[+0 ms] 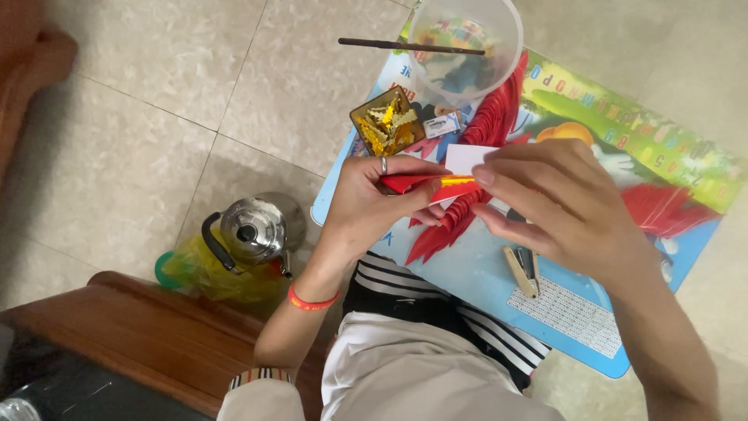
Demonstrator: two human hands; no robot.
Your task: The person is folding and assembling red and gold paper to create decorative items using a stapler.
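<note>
Left hand (374, 195) grips our red-and-yellow paper strip (428, 184) | right hand (557, 199) pinches its end, white slip (467, 157) behind | red pieces (499, 117) piled done, probably | stapler (523, 269) idle

Home floor, tiles (156, 101), kettle (251, 230), wooden furniture (148, 327)

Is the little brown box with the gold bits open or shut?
Open. The small brown box has no lid on it, so the gold paper bits inside show from above.
</note>
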